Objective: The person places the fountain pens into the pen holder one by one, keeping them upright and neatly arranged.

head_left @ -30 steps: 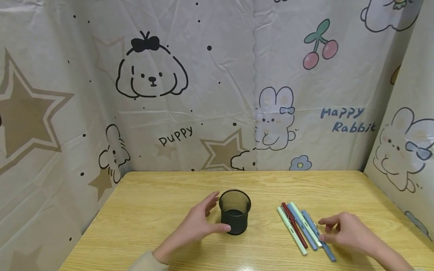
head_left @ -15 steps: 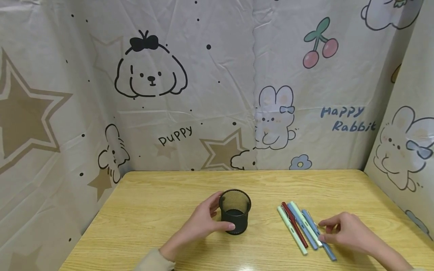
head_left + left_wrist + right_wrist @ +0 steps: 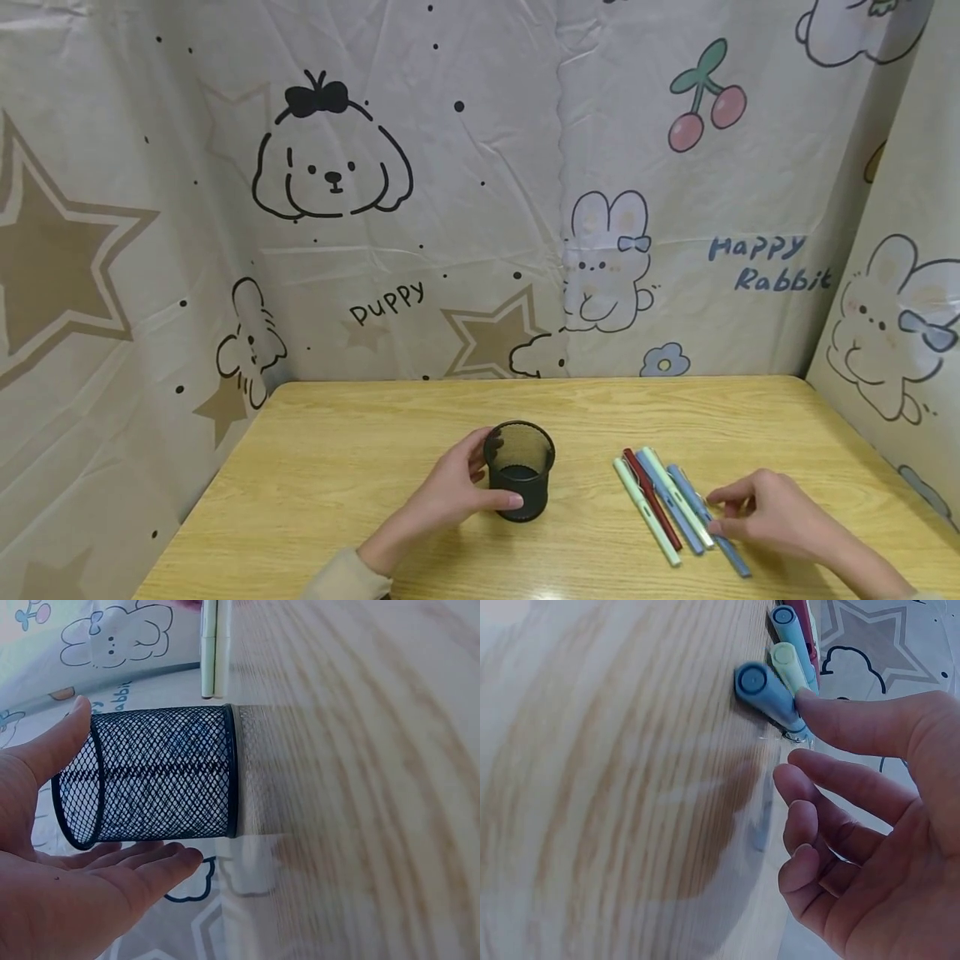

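Observation:
A black mesh pen holder (image 3: 532, 493) stands upright on the table. My left hand (image 3: 448, 493) holds it from the left, thumb on the near side and fingers behind; the left wrist view shows the thumb at the rim of the mesh. To the right, my right hand (image 3: 780, 518) pinches a darker blue pen (image 3: 731, 556) between thumb and index finger, the other fingers loosely curled. Left of that pen lie a pale green pen (image 3: 678, 498), a lighter blue pen (image 3: 670, 503), a red pen (image 3: 653, 500) and another pale green pen (image 3: 647, 512), side by side.
The wooden table (image 3: 360, 433) is bounded at the back and sides by a printed cloth (image 3: 480, 208) with cartoon animals and stars. Bare wood lies between the holder and the pens.
My left hand has moved right and closed in on the pen holder, its thumb now further across the front. The darker blue pen's near end has shifted slightly right under my right hand.

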Available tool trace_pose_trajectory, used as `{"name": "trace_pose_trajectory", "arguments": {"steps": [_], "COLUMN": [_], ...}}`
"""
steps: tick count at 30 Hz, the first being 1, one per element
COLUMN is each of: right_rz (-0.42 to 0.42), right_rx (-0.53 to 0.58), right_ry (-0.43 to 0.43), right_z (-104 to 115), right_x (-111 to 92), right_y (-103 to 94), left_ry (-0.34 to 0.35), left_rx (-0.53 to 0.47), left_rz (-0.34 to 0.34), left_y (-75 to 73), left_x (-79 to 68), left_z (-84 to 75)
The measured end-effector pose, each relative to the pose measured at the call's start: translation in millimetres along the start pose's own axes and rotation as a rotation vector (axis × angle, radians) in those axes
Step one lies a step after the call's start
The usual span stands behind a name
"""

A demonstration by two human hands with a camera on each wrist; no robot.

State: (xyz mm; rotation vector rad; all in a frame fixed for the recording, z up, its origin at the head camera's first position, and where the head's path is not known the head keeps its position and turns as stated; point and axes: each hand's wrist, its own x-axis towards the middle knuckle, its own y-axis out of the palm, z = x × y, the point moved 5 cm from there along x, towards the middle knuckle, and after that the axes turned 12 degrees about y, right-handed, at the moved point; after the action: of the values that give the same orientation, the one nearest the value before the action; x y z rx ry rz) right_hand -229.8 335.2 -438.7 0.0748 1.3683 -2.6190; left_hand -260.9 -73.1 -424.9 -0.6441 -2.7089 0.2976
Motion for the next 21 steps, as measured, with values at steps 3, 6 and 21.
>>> {"name": "trace_pose_trajectory", "arguments": {"steps": [3, 6, 21], "right_rz": [0.004, 0.007, 0.008], "right_rx": [0.001, 0.005, -0.011], "right_ry": [-0.004, 0.002, -0.017], "right_z": [-2.9, -5.7, -5.8], "right_x": [-1.1, -2.1, 2.1], "right_y": [-1.3, -3.3, -7.3], "left_ry": [-0.013, -0.021, -0.042], "left_rx": [-0.022, -0.047, -0.103], "left_rz": [-0.008, -0.017, -0.030], "left_y": [1.1, 1.9, 3.7], "left_x": [0.7, 1.6, 7.0], "left_z": [1.6, 1.8, 6.0]}}
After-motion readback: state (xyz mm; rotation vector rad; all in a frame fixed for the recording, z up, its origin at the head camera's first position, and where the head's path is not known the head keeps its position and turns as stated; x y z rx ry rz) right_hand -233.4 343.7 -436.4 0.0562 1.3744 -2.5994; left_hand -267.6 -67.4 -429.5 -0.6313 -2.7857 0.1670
